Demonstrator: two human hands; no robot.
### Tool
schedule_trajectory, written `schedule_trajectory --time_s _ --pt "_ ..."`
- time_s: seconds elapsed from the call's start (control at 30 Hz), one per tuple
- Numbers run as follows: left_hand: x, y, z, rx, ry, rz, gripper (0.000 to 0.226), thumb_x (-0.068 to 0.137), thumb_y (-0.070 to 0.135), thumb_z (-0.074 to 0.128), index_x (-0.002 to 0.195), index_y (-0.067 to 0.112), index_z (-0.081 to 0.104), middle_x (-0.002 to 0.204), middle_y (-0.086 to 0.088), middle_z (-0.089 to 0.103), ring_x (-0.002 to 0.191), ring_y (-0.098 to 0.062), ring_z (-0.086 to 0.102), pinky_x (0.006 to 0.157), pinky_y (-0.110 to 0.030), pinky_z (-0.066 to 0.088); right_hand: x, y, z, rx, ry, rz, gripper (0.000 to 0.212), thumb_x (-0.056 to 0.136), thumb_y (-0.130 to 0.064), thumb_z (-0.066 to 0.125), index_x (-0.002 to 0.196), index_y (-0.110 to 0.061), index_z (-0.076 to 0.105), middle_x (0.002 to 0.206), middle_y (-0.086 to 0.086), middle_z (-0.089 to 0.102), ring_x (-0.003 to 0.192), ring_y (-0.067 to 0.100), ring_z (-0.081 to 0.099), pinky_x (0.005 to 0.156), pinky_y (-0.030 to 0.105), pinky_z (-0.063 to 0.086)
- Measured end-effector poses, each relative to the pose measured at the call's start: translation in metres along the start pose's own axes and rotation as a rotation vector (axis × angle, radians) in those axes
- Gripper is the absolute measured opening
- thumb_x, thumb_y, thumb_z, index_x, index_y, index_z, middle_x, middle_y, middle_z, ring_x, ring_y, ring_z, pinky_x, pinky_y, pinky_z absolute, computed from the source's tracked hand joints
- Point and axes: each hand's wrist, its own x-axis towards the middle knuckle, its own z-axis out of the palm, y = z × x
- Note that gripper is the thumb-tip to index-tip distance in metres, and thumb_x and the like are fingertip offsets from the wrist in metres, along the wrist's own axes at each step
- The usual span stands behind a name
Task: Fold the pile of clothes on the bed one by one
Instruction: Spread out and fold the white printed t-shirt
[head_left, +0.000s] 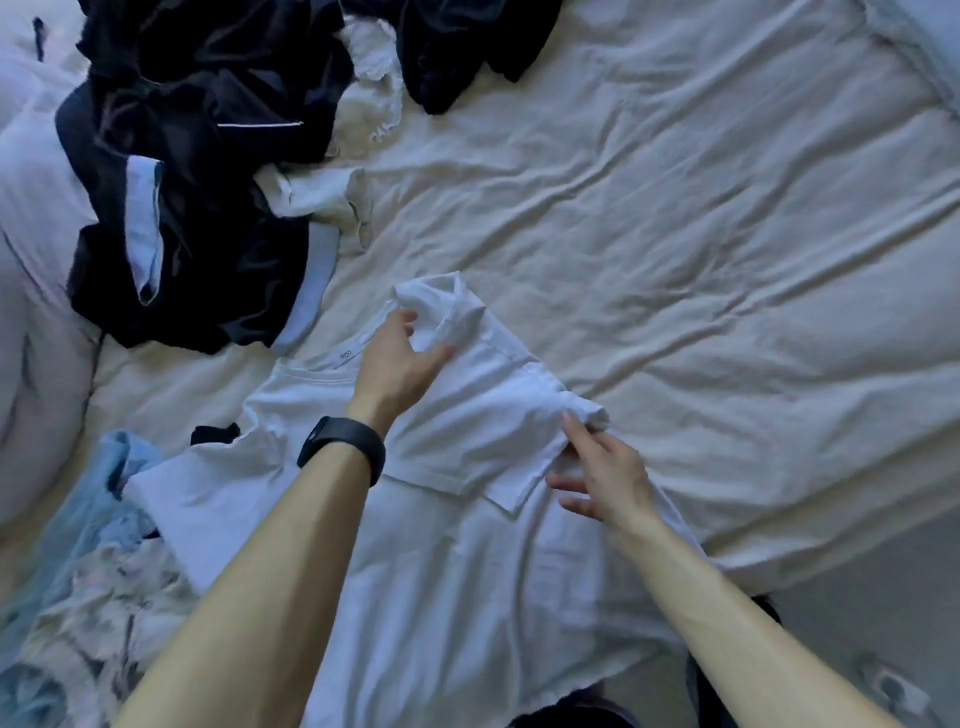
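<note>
**White T-shirt gripped at two points on the bed**

At the near edge of the bed (727, 270), a white T-shirt (457, 597) is spread flat, with its hem toward the viewer and its collar pointing away. Two bare forearms are stretched out over it. A black wristband (343, 446) is worn on the left wrist. The shirt's right-hand side is turned inward over the chest, so that a sleeve lies across the front.

The right hand (597, 470) is placed at the outer edge of this fold. A small bunch of fabric is pinched there between thumb and forefinger, while the other fingers are spread loosely. Farther up, near the shoulder, the left hand (397, 358) is closed on a raised bunch of the same shirt, with thumb and fingers curled round the cloth. The two hands are kept well apart.

Beside the shirt on the left, a pale blue patterned cloth (78, 561) is seen, and a small black scrap (215, 434) lies just beside the spread sleeve. On the right, a strip of grey floor (872, 582) is visible past the bed's edge.

Beyond the collar, a pile of dark clothes (208, 218) is heaped at the far left, with pale blue trim and some white garments (371, 93) mixed in. The rest of the bed is covered by a creased cream sheet.
</note>
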Motion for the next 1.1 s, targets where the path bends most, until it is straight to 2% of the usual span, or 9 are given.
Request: schedule_trajectory --time_s 0.1,0.2,0.23,0.3,0.4,0.63,0.77,0.93,1.1 --pt "0.039 0.021 0.014 0.111 -0.050 -0.005 0.042 0.088 0.053 0.067 0.098 0.013 0.058 0.098 -0.004 0.061 0.096 -0.025 0.057 0.076 -0.033 0.046 0.014 -0.022 0.013 0.236 0.042 0.167 0.042 0.085 -0.053 0.075 0.113 -0.024 0.065 0.104 -0.003 0.067 0.055 0.012 0.070 0.041 0.022 0.047" --pt "0.068 0.036 0.012 0.450 -0.208 -0.027 0.046 0.094 0.048 0.060 0.064 0.017 0.047 0.068 -0.001 0.054 0.074 -0.024 0.052 0.058 -0.031 0.032 0.027 -0.026 0.013 0.329 0.037 0.273 0.025 0.086 -0.034 0.079 0.104 -0.023 0.066 0.088 -0.001 0.062 0.045 0.006 0.061 0.035 0.014 0.035" --pt "0.076 0.043 0.008 0.467 -0.246 -0.024 0.045 0.095 0.047 0.060 0.063 0.017 0.049 0.070 -0.001 0.060 0.072 -0.022 0.051 0.060 -0.031 0.032 0.029 -0.026 0.009 0.348 0.032 0.285 0.018 0.087 -0.029 0.078 0.098 -0.023 0.065 0.081 -0.002 0.058 0.044 0.005 0.058 0.034 0.013 0.031" --pt "0.091 0.052 0.002 0.130 -0.299 -0.013 0.039 0.094 0.040 0.066 0.067 0.014 0.057 0.084 0.000 0.072 0.067 -0.020 0.050 0.063 -0.030 0.038 0.036 -0.025 -0.002 0.473 0.000 0.253 0.014 0.090 -0.023 0.075 0.090 -0.023 0.061 0.072 -0.003 0.051 0.045 0.005 0.048 0.033 0.015 0.025" --pt "0.101 0.066 0.007 -0.242 -0.352 -0.031 0.025 0.094 0.035 0.069 0.098 0.010 0.070 0.090 -0.004 0.066 0.079 -0.019 0.062 0.077 -0.035 0.053 0.043 -0.022 -0.015 0.657 -0.025 0.178 0.012 0.094 -0.021 0.070 0.087 -0.022 0.060 0.070 -0.004 0.052 0.048 0.004 0.043 0.034 0.016 0.022" --pt "0.114 0.062 0.030 -0.119 -0.269 -0.064 0.031 0.082 0.046 0.077 0.100 0.022 0.071 0.096 0.000 0.069 0.081 -0.020 0.062 0.072 -0.035 0.047 0.046 -0.018 -0.003 0.336 0.073 0.097 0.020 0.091 -0.037 0.073 0.088 -0.018 0.069 0.063 -0.004 0.051 0.051 0.009 0.055 0.042 0.022 0.028" --pt "0.118 0.070 0.034 -0.256 -0.206 -0.063 0.016 0.085 0.027 0.079 0.091 0.018 0.066 0.087 -0.002 0.067 0.079 -0.019 0.062 0.070 -0.032 0.048 0.043 -0.020 -0.001 0.231 0.127 0.035 0.033 0.094 -0.032 0.072 0.093 0.000 0.064 0.065 0.001 0.052 0.050 0.009 0.061 0.044 0.023 0.032" --pt "0.114 0.056 0.043 -0.304 -0.150 -0.002 0.030 0.087 0.031 0.077 0.109 0.014 0.067 0.097 -0.003 0.069 0.083 -0.016 0.064 0.072 -0.028 0.049 0.037 -0.015 0.002 0.287 0.158 0.030 0.019 0.096 -0.031 0.069 0.090 -0.013 0.067 0.073 0.001 0.059 0.052 0.011 0.062 0.043 0.023 0.033" --pt "0.091 0.034 0.039 -0.078 -0.059 0.052 0.036 0.086 0.048 0.072 0.105 0.020 0.060 0.096 0.009 0.064 0.086 -0.007 0.062 0.067 -0.022 0.044 0.030 -0.012 0.008 -0.025 0.046 0.043 0.032 0.086 -0.042 0.078 0.099 -0.015 0.066 0.083 -0.002 0.070 0.059 0.014 0.071 0.045 0.025 0.044"
